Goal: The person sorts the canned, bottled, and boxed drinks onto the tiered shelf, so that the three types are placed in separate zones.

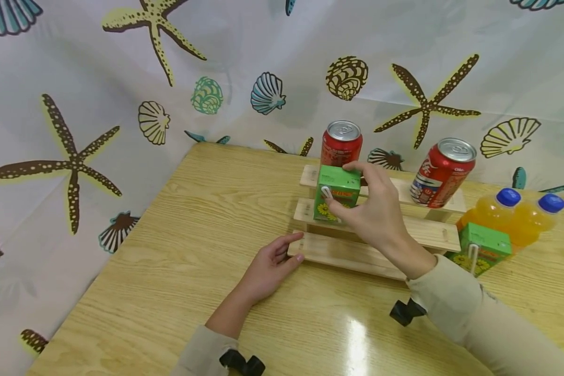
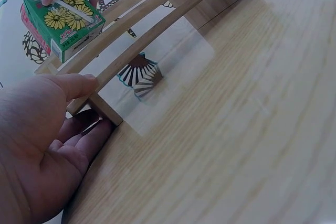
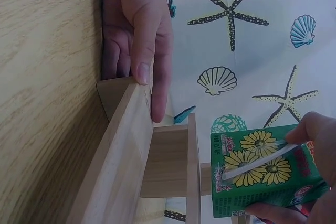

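My right hand [image 1: 380,211] holds a green drink carton [image 1: 338,177] between thumb and fingers, over the left end of the middle step of a wooden stepped rack [image 1: 352,255]. A white straw and yellow flowers show on the carton [image 3: 257,179] in the right wrist view; whether its base touches the step I cannot tell. At the rack's front left corner my left hand [image 1: 269,271] grips the end of the lowest plank. In the left wrist view that hand's thumb [image 2: 79,85] lies on the plank's edge, with the other fingers round the end support.
Two red cola cans stand on the top step, one [image 1: 340,149] behind the carton and one [image 1: 444,175] to the right. Right of the rack are a second green carton [image 1: 486,243] and two orange drink bottles [image 1: 491,211] with blue caps. A patterned cloth [image 1: 244,47] hangs behind the table.
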Tool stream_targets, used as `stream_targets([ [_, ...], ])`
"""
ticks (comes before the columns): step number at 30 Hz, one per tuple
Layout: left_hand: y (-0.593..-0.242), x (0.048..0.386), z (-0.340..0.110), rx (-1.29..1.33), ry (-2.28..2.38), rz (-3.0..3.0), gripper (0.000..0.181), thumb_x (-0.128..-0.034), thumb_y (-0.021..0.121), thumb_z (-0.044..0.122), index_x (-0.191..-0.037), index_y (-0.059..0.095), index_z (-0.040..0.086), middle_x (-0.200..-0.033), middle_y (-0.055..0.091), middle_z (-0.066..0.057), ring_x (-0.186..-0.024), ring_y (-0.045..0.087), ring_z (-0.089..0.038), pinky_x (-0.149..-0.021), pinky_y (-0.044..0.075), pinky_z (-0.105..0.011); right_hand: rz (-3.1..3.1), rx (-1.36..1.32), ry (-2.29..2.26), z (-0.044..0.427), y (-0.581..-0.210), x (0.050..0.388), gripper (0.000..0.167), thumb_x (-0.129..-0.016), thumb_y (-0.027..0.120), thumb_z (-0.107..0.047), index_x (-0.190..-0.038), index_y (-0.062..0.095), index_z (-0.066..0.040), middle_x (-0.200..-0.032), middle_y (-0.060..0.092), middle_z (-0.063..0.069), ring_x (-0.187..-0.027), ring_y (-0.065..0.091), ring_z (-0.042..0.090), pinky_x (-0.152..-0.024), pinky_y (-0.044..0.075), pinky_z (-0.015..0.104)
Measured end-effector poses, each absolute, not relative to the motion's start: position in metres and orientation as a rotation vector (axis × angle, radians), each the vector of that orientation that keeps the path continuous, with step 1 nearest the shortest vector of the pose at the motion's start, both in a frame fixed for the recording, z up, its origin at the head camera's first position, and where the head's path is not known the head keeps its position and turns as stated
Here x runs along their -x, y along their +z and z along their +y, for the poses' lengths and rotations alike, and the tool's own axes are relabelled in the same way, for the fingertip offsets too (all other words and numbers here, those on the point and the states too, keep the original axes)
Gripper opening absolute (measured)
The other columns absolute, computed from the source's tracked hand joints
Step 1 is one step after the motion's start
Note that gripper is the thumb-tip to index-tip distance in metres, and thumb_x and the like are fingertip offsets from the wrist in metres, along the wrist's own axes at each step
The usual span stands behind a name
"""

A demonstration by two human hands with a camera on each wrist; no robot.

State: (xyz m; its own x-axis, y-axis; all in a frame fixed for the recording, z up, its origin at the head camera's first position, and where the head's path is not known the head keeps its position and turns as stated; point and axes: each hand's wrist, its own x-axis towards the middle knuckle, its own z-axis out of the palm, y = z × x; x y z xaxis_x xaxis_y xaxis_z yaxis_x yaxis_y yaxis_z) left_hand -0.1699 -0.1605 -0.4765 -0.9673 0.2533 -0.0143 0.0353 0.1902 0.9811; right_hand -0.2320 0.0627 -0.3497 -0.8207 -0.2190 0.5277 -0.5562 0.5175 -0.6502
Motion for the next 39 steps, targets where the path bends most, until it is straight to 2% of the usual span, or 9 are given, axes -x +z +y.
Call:
stream_targets([
  [9, -0.474, 0.171, -0.159, -0.275, 1.871, 2.285, 0.047, -0.1, 0.063, 0.029, -0.145, 0.05, 0.024, -0.156, 0.043, 0.004, -0.151, 0.027, -0.022, -0.119, 0.034, -0.044, -2.402, -0.615, 1.196, 0.06, -0.351, 0.234, 0.058, -0.076, 0.085, -0.015, -0.127, 0.057, -0.006, -0.115, 0.054, 0.016, -0.099, 0.058, 0.029, -0.083, 0.056, 0.045],
  [19, -0.473, 0.171, -0.162, -0.254, 1.877, 2.303, 0.047, -0.0995, 0.064, 0.027, -0.144, 0.052, 0.025, -0.155, 0.045, 0.006, -0.15, 0.028, -0.019, -0.118, 0.036, -0.042, -2.417, -0.63, 1.198, 0.055, -0.354, 0.235, 0.057, -0.078, 0.084, -0.015, -0.128, 0.057, -0.006, -0.126, 0.051, 0.018, -0.104, 0.057, 0.029, -0.086, 0.057, 0.047],
  [28, -0.475, 0.169, -0.163, -0.229, 1.869, 2.29, 0.045, -0.0994, 0.064, 0.029, -0.143, 0.053, 0.027, -0.155, 0.044, 0.007, -0.15, 0.028, -0.019, -0.119, 0.034, -0.043, -2.426, -0.614, 1.204, 0.051, -0.358, 0.234, 0.054, -0.081, 0.083, -0.017, -0.128, 0.059, -0.007, -0.125, 0.05, 0.017, -0.108, 0.058, 0.029, -0.089, 0.057, 0.047],
  [39, -0.474, 0.169, -0.162, -0.262, 1.866, 2.302, 0.047, -0.0994, 0.064, 0.031, -0.145, 0.051, 0.026, -0.157, 0.042, 0.004, -0.151, 0.026, -0.023, -0.119, 0.034, -0.046, -2.492, -0.599, 1.155, 0.051, -0.355, 0.23, 0.052, -0.086, 0.08, -0.022, -0.132, 0.056, -0.012, -0.126, 0.046, 0.017, -0.108, 0.056, 0.03, -0.087, 0.058, 0.051],
])
